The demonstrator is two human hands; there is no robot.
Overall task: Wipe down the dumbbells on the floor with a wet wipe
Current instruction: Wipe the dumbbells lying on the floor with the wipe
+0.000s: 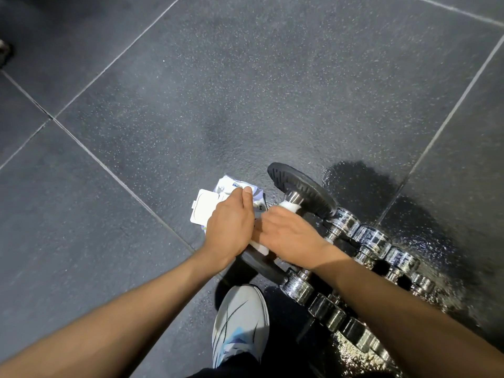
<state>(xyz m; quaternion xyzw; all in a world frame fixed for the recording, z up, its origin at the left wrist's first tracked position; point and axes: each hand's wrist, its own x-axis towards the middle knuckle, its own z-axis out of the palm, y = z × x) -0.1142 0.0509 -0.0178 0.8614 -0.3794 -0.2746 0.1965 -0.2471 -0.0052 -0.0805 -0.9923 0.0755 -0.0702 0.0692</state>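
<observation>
A white sneaker (240, 320) stands on dark speckled floor tiles (245, 77); pale seams.

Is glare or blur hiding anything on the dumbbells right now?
Head view: glare speckles the chrome dumbbells, and those at lower right are blurred; head view: a hard shadow crosses the right forearm, yet the wet wipe at the right hand reads clear; head view: the floor beside them looks glossy.
</observation>
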